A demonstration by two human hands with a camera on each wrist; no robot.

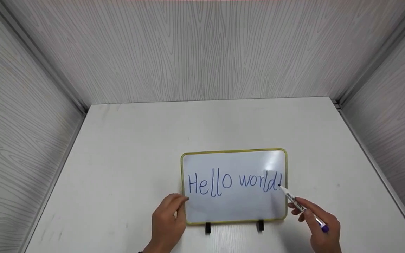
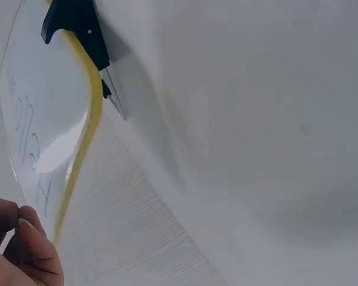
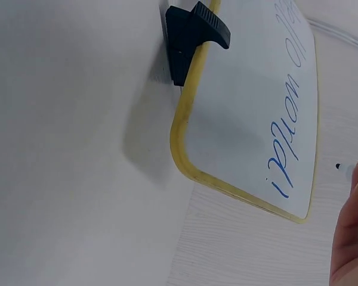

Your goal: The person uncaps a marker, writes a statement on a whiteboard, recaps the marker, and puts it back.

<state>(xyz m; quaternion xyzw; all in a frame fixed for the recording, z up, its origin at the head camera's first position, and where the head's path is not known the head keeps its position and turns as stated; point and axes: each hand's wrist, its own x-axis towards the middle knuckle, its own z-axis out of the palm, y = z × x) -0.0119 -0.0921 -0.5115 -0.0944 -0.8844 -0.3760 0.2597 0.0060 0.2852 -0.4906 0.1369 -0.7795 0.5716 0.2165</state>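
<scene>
A small whiteboard (image 1: 234, 207) with a yellow frame stands tilted on black clip feet, with "Hello world!" written across it in blue. At its left edge, my left hand (image 1: 169, 218) pinches the frame between thumb and fingers; the left wrist view shows these fingertips (image 2: 36, 229) at the board's edge. My right hand (image 1: 320, 225) holds a white marker (image 1: 299, 206) with a purple end, beside the board's lower right. In the head view the marker's dark tip overlaps the exclamation mark. The right wrist view shows that tip (image 3: 338, 166) apart from the board, with most of the marker hidden.
The board's black clip feet (image 1: 261, 225) project at its lower edge onto the white table (image 1: 135, 140). Grey wood-grain panels (image 1: 202, 52) rise at the back and on both sides. Light glares off the board's upper right.
</scene>
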